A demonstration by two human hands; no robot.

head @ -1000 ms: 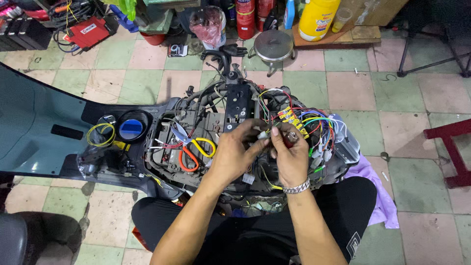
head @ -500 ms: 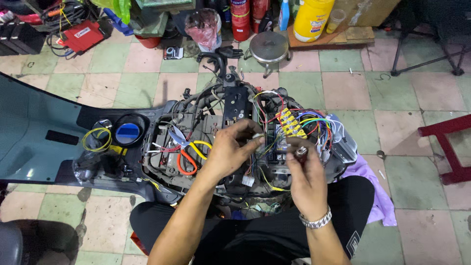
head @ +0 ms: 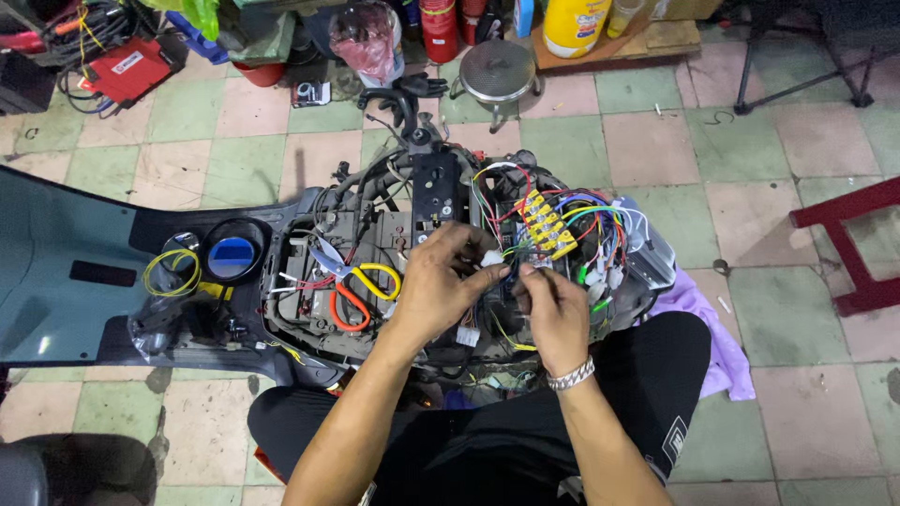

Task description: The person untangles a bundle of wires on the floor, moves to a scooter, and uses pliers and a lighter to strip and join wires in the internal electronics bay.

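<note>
Pinching a small white connector (head: 491,258) between thumb and fingers, the left hand (head: 441,286) holds it above the opened scooter body (head: 375,281); the right hand (head: 553,314) fingers close on its wires (head: 521,251) just beside.

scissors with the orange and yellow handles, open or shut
Open. The scissors lie on the wiring left of the left hand; the yellow loop and the orange loop sit clearly spread apart, and the blades diverge.
</note>
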